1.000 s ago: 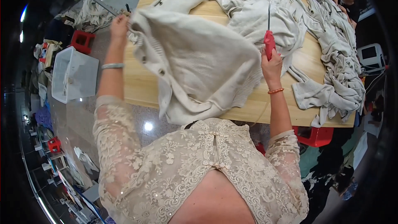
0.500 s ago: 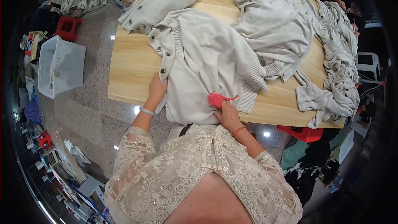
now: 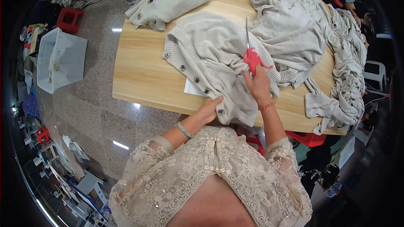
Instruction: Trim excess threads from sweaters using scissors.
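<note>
- Cardigan (image 3: 214, 33) is spread, partly bunched, on the wooden table (image 3: 145, 67), its near end at the edge closest to the wearer.
- Left hand (image 3: 206, 111) is shifted rightward compared with half a second ago; the near end of the button band (image 3: 189, 73) is now pinched by it, beside the last button.
- Band is swung to a diagonal, with a row of dark buttons turned upward. A white sheet (image 3: 192, 88) is now exposed at its left side.
- Red-handled scissors (image 3: 252, 59) are gripped in the right hand (image 3: 258, 85). They are now pointed away from the body, over the cardigan; blade opening cannot be told.
- Hands are held apart, one on either side of the cardigan's near end.
- Judgement: the cardigan is still being arranged; the band is made easier to check by this turn. No cut is observed.
- A second cardigan (image 3: 181, 2) is left untouched by both hands at the far left.
</note>
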Motion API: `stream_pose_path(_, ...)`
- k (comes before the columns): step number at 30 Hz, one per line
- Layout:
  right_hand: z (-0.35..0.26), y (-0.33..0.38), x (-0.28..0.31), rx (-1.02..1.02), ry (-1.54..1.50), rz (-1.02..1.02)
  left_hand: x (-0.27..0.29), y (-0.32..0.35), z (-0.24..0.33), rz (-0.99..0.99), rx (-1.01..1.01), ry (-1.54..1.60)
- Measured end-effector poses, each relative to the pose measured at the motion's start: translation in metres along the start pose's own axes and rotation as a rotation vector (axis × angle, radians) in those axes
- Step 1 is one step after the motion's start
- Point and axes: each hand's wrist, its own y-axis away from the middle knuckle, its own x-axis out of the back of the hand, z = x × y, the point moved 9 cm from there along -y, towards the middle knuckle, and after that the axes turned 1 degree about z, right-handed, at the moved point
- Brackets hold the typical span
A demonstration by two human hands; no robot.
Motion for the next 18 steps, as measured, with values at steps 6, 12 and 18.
stream_pose_path(6,-0.052,0.119,-0.017,0.052,-0.151,-0.366,-0.027,0.006,-0.006,-0.049,0.202,0.226)
stream_pose_path(12,-0.024,0.14,-0.04,-0.102,-0.21,-0.399,-0.016,0.013,0.002,-0.026,0.287,-0.067)
stream_pose_path(18,-0.011,0.188,-0.065,0.06,-0.258,-0.811,0.077,-0.026,0.115,0.267,-0.146,-0.169)
